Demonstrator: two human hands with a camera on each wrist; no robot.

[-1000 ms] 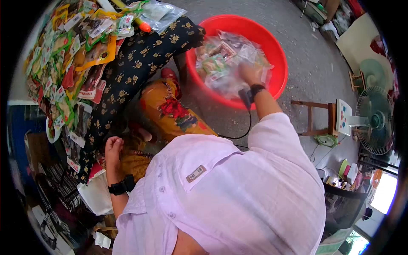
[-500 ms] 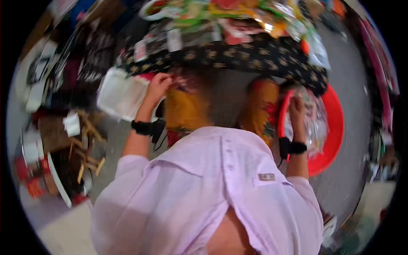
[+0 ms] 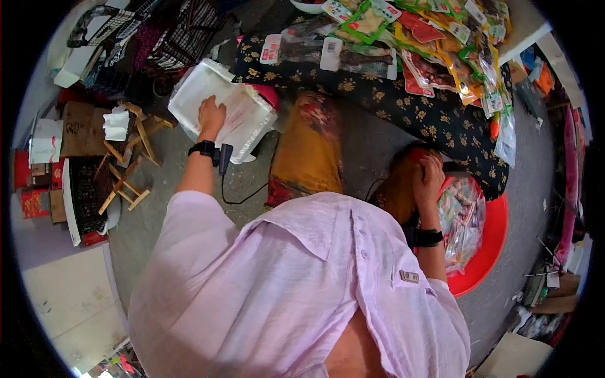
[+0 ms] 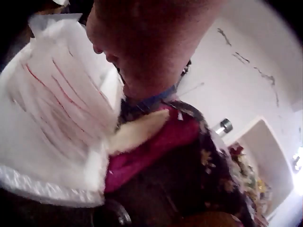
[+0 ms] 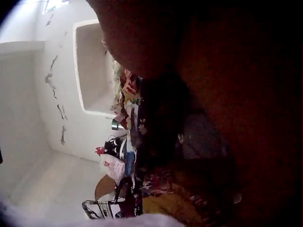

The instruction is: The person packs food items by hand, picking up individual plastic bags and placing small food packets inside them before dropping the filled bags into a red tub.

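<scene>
My left hand [image 3: 212,118] reaches over a white foam box [image 3: 255,140] on the left, its fingers loosely extended. Thin, whitish plastic sheets or bags with red streaks [image 4: 59,90] lie on the box in the left wrist view, just beyond the hand. My right hand [image 3: 430,179] rests at the right knee with relaxed fingers and nothing seen in it. Beside it on the floor stands a red basin [image 3: 496,242], holding clear bags of packaged food [image 3: 463,217]. In the right wrist view the hand is dark and mostly hides its surroundings.
A table with a dark flowered cloth [image 3: 378,94] stands in front, heaped with colourful vacuum-packed food packets [image 3: 435,38]. Wooden folding stools [image 3: 132,164] and cardboard boxes [image 3: 82,129] are on the left. A cable [image 3: 242,200] hangs from the left wrist.
The head view has swung left, away from the basin. My right hand has come out of the basin to the knee, and my left hand has moved from the lap over the foam box.
</scene>
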